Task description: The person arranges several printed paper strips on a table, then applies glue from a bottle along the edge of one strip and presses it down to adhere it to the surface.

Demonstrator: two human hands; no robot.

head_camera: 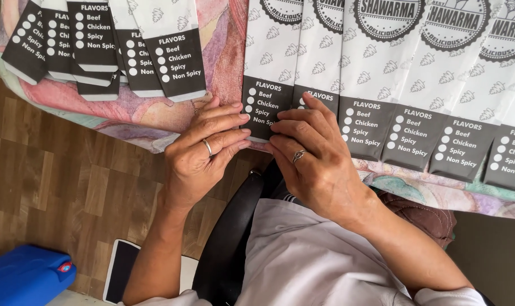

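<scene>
Left hand (pixel 203 150): fingers laid flat and together, tips pressing the left edge of the dark lower band of a paper sleeve (pixel 264 107); a ring shows on one finger. Pressing, not gripping.
Right hand (pixel 308 153): fingers curled down onto the same band from the right and below, pinching its bottom edge; ring on one finger.
Paper sleeve: white with a dark printed band, at the near edge of the worktop (pixel 223 45), leftmost of an overlapped row of sleeves (pixel 416 113) running right.
Risk, slippage: in my judgement the sleeve overhangs the edge, so uneven pressure could skew or crease it.
Risk, neighbours: the row overlaps closely; a sideways pull may drag the next sleeve out of line.
Second stack (pixel 99 45): similar sleeves fanned at upper left, well apart from the hands.
Surface: worktop covered by a cloth in pink and pale colours.
Room: wood-pattern floor (pixel 59 181); blue container (pixel 25 277) at lower left; flat dark tablet-like item (pixel 120 269) beside it.
</scene>
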